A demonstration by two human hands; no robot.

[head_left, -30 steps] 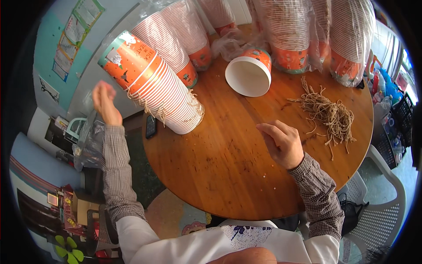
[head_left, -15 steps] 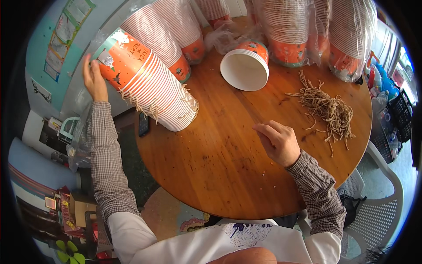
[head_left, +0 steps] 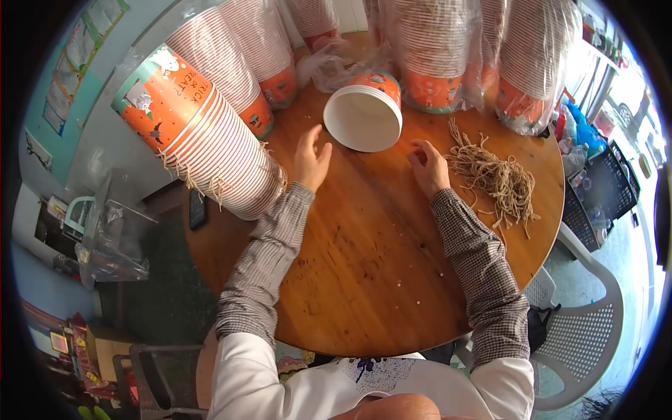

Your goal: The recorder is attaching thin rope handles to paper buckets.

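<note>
A short nest of paper buckets [head_left: 364, 120], orange outside and white inside, lies on its side with the mouth facing me. My left hand [head_left: 311, 162] is just left of its rim, fingers apart and holding nothing. To the right of the rim is my right hand [head_left: 429, 168], its fingers loosely bent and thumb apart, with nothing visible in it. Neither hand touches the buckets. A long nested stack of orange buckets [head_left: 203, 126] leans at the left, twine handles hanging from the rims; my left forearm passes beside its lower end. A heap of brown twine cords [head_left: 500, 178] lies beyond my right hand.
Plastic-wrapped bucket stacks [head_left: 432, 56] line the far side of the round wooden table [head_left: 364, 280]. A phone [head_left: 198, 210] lies by the left edge. A white plastic chair [head_left: 584, 322] and black crates [head_left: 605, 189] stand at the right.
My left hand has left the top of the long stack and moved right to the short nest. My right hand has moved forward toward it, its fingers loosening. The view has shifted slightly.
</note>
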